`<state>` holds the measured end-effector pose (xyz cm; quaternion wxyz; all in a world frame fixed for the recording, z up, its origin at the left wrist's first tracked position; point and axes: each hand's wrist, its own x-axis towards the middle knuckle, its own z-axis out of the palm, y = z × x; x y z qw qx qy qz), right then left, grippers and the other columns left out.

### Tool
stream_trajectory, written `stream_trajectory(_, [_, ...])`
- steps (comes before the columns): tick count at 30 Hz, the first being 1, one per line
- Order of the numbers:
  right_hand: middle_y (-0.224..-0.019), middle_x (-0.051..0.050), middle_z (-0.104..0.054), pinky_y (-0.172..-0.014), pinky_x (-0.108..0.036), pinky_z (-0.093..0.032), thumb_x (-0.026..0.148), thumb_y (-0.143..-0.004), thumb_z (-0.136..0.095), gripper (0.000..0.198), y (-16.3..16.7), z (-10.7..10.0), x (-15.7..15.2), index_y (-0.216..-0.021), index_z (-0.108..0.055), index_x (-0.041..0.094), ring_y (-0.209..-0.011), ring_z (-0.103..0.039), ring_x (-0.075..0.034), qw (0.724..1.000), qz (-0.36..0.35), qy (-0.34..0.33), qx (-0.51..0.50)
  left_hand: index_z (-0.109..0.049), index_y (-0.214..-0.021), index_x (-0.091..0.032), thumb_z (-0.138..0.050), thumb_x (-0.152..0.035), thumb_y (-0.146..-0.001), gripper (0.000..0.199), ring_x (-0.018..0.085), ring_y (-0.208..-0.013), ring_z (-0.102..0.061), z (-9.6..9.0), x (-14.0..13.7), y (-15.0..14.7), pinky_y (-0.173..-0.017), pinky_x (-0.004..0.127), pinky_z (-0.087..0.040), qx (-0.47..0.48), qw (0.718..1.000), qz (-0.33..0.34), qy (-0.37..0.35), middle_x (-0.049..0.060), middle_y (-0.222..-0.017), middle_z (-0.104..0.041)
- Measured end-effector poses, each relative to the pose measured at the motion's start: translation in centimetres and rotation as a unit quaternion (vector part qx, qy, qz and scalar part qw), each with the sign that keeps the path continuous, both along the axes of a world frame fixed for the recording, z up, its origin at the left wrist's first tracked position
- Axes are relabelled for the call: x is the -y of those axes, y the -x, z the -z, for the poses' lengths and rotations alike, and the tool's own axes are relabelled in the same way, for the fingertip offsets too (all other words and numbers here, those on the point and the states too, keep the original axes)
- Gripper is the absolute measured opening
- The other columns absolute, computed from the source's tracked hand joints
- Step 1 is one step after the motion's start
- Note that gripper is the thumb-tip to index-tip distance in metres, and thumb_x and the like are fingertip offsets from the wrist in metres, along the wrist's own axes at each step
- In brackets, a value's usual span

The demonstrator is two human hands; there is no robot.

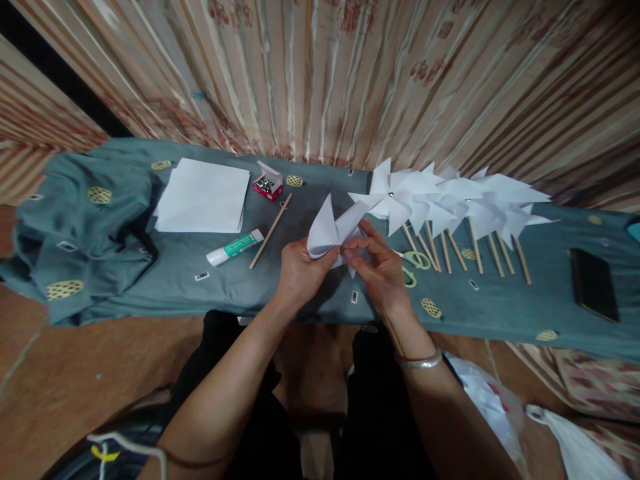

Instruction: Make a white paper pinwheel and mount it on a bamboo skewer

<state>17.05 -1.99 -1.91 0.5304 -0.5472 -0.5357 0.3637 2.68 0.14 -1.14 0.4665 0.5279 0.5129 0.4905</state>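
Note:
Between my two hands, above the cloth, is a white paper pinwheel point(325, 227) with its blades curled up. My left hand point(304, 270) grips it from the left, thumb pressed near the centre. My right hand point(377, 267) pinches the paper at the centre from the right; anything small between those fingertips is too hidden to make out. Left of my hands lies a bare wooden stick point(270, 232). A small red box point(269, 185), its lid up, holds shiny metal pins. Green-handled scissors point(416, 260) lie partly behind my right hand.
Several finished pinwheels point(440, 197) on sticks overlap in a row at the right. A stack of white paper point(205, 197) and a glue stick point(235, 247) lie left. A black phone point(594, 285) rests far right on the green cloth point(500, 300). A curtain point(320, 80) hangs behind.

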Motion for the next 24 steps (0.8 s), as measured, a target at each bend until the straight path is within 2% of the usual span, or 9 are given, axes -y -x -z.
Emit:
stream_trajectory(4, [-0.141,0.002,-0.057,-0.122,-0.051,-0.023,0.037,-0.076,-0.074,0.009,0.1,0.0,0.1,-0.079,-0.07,0.029,-0.142,-0.039,-0.025,1.0,0.006,0.017,-0.006,-0.07,-0.066,-0.012,-0.069,-0.032,-0.07,0.02,0.016,-0.059,-0.061,-0.1,0.1,0.2,-0.055,0.023,-0.045,-0.011,1.0,0.011,-0.012,0.002,-0.062,-0.067])
stream_trajectory(10, [-0.14,0.001,-0.058,-0.121,-0.051,-0.025,0.04,-0.077,-0.074,0.011,0.1,0.2,0.1,-0.08,-0.07,0.03,-0.14,-0.042,-0.025,1.0,0.009,0.024,-0.016,-0.073,-0.076,-0.012,-0.072,-0.036,-0.072,0.024,0.015,-0.063,-0.06,0.1,0.1,0.7,-0.059,0.023,-0.046,-0.01,0.997,0.067,-0.037,0.002,-0.068,-0.069])
stream_trajectory(17, [-0.132,-0.001,-0.063,-0.12,-0.052,-0.028,0.035,-0.078,-0.073,0.007,0.1,0.3,0.2,-0.08,-0.07,0.029,-0.141,-0.041,-0.025,1.0,0.004,0.019,-0.012,-0.07,-0.068,-0.012,-0.074,-0.035,-0.07,0.024,0.015,-0.059,-0.059,0.1,0.0,1.0,-0.055,0.022,-0.045,-0.011,0.998,0.057,-0.021,0.002,-0.063,-0.067])
stream_trajectory(20, [-0.138,0.0,-0.059,-0.119,-0.05,-0.03,0.036,-0.078,-0.073,0.008,0.1,0.3,0.3,-0.083,-0.07,0.029,-0.14,-0.043,-0.024,1.0,0.015,0.013,-0.001,-0.072,-0.07,-0.012,-0.075,-0.034,-0.071,0.023,0.015,-0.06,-0.061,0.2,0.0,1.1,-0.057,0.023,-0.047,-0.007,0.998,0.057,-0.018,0.002,-0.065,-0.07])
stream_trajectory(22, [-0.141,-0.002,-0.055,-0.118,-0.05,-0.031,0.035,-0.077,-0.074,0.014,0.2,0.2,0.4,-0.088,-0.07,0.028,-0.138,-0.045,-0.025,0.999,0.03,0.006,0.01,-0.074,-0.073,-0.012,-0.075,-0.034,-0.071,0.023,0.016,-0.062,-0.063,0.2,0.0,1.1,-0.059,0.023,-0.049,0.0,0.998,0.059,-0.013,0.003,-0.068,-0.072])
stream_trajectory(24, [-0.143,-0.005,-0.053,-0.117,-0.051,-0.032,0.035,-0.074,-0.077,0.028,0.2,0.1,0.4,-0.1,-0.068,0.027,-0.136,-0.047,-0.026,0.998,0.055,-0.006,0.029,-0.075,-0.076,-0.012,-0.075,-0.034,-0.071,0.023,0.017,-0.064,-0.065,0.2,0.1,1.1,-0.059,0.023,-0.05,0.008,0.998,0.058,-0.006,0.004,-0.071,-0.074])
